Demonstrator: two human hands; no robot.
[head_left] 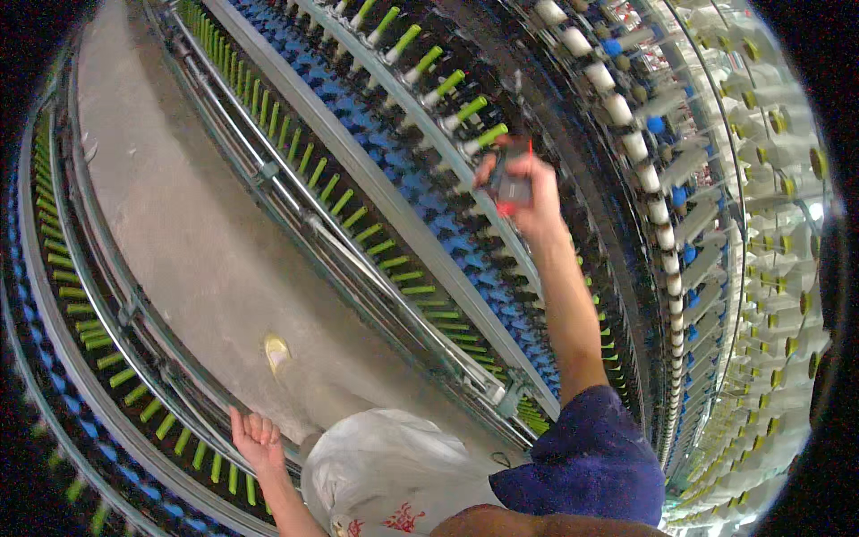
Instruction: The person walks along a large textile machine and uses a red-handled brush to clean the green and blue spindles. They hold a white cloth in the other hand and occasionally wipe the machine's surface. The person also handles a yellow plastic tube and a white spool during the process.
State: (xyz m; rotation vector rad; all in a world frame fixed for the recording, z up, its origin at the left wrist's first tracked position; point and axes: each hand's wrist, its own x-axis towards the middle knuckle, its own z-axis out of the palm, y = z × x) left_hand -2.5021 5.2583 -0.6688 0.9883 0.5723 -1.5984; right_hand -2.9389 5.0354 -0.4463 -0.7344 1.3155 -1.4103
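My right hand [537,192] reaches out over the spinning machine, its fingers closed around a dark grey handheld device with red edges [513,186]. Motion blurs the device, so its exact kind is unclear. Just beyond it stands a green bobbin [486,138], the nearest in a slanting row of green bobbins along a metal rail [429,121]. Low on the left, my left hand [258,438] hangs near the machine on that side with fingers curled in and the thumb out. Nothing shows in it.
White rollers [633,146] run along the right machine, with hanging white yarn packages [778,259] farther right. Metal bars [309,219] and more green bobbins [355,217] border the concrete aisle [188,197]. Another bobbin row [85,324] curves along the left.
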